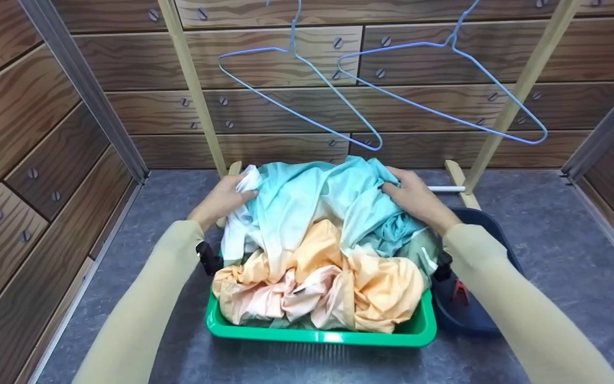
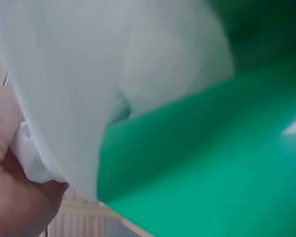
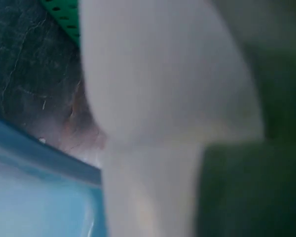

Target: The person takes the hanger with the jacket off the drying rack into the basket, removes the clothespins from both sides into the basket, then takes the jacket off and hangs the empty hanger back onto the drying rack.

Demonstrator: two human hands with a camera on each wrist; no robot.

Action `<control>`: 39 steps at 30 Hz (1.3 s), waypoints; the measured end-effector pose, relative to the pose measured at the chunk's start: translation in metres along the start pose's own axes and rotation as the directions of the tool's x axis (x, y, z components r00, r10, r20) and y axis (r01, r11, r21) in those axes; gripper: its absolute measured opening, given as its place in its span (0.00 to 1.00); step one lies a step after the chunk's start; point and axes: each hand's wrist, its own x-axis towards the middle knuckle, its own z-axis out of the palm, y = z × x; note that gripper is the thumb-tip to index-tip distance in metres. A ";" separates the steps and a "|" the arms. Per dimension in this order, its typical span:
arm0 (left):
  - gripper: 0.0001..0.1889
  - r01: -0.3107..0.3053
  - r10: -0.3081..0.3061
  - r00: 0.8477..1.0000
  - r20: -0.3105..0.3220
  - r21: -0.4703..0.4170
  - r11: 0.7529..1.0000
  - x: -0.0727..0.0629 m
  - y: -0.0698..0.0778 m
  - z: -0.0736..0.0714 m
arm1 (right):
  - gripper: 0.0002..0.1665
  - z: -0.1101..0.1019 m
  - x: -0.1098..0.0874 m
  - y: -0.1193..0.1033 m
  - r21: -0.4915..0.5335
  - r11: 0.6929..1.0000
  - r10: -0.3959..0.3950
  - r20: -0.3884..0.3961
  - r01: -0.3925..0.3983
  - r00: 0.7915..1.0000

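Observation:
A turquoise garment that fades to white [image 1: 291, 197] lies bunched at the far side of a green basket [image 1: 317, 337]. At its left end my left hand [image 1: 221, 200] pinches a white fold; the left wrist view shows this hand [image 2: 19, 197] against white cloth [image 2: 64, 89]. My right hand [image 1: 418, 198] holds the turquoise fabric at the right, with some fingertips hidden in the folds. Nearer to me, crumpled peach and pale pink cloth [image 1: 387, 282] fills the basket. In the right wrist view blurred white cloth [image 3: 163, 74] covers much of the picture and the hand is hidden.
Two blue wire hangers [image 1: 333, 96] [image 1: 499, 82] hang above, in front of a wood-patterned wall. A wooden rack's posts [image 1: 192, 80] stand on both sides. Right of the basket sits a dark blue tub [image 1: 477, 322] with a red clip [image 1: 460, 292] in it.

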 end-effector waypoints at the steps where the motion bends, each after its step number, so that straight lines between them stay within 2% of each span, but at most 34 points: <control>1: 0.23 -0.016 0.016 1.000 -0.018 -0.002 1.000 0.000 0.000 0.000 | 0.26 0.000 0.000 -0.002 0.004 1.000 -0.003 -0.014 0.003 1.000; 3: 0.25 -0.037 0.037 0.998 -0.055 -0.014 0.999 0.000 0.001 0.000 | 0.25 0.002 -0.001 -0.008 0.015 1.000 -0.017 -0.038 0.017 0.999; 9: 0.19 -0.067 0.052 0.991 -0.127 -0.117 0.991 -0.007 0.001 0.000 | 0.24 0.005 -0.007 -0.028 0.071 0.994 -0.074 -0.088 0.081 0.993; 15: 0.24 -0.084 0.032 0.978 -0.208 -0.248 0.965 -0.018 0.001 -0.004 | 0.25 0.007 -0.011 -0.037 0.143 0.983 -0.109 -0.059 0.116 0.992; 20: 0.20 -0.119 0.042 0.970 -0.239 -0.317 0.941 -0.027 0.008 -0.004 | 0.26 0.009 -0.013 -0.039 0.149 0.976 -0.156 -0.015 0.157 0.988; 26: 0.18 -0.130 0.077 0.983 -0.165 -0.336 0.933 -0.046 0.024 0.001 | 0.25 0.007 -0.027 -0.044 0.157 0.969 -0.201 0.066 0.188 0.977; 29: 0.16 -0.111 0.079 0.991 -0.105 -0.353 0.929 -0.057 0.031 0.006 | 0.25 0.005 -0.037 -0.048 0.153 0.975 -0.180 0.118 0.161 0.977; 33: 0.12 -0.060 0.061 0.998 -0.011 -0.375 0.925 -0.071 0.038 0.014 | 0.22 0.004 -0.051 -0.052 0.139 0.977 -0.188 0.188 0.163 0.964; 35: 0.10 -0.034 0.051 0.998 0.039 -0.358 0.933 -0.077 0.039 0.018 | 0.22 0.005 -0.056 -0.054 0.133 0.975 -0.205 0.230 0.178 0.951; 39: 0.06 -0.010 0.047 0.986 0.159 -0.230 0.973 -0.083 0.037 0.028 | 0.23 0.009 -0.066 -0.054 0.072 0.984 -0.175 0.324 0.160 0.930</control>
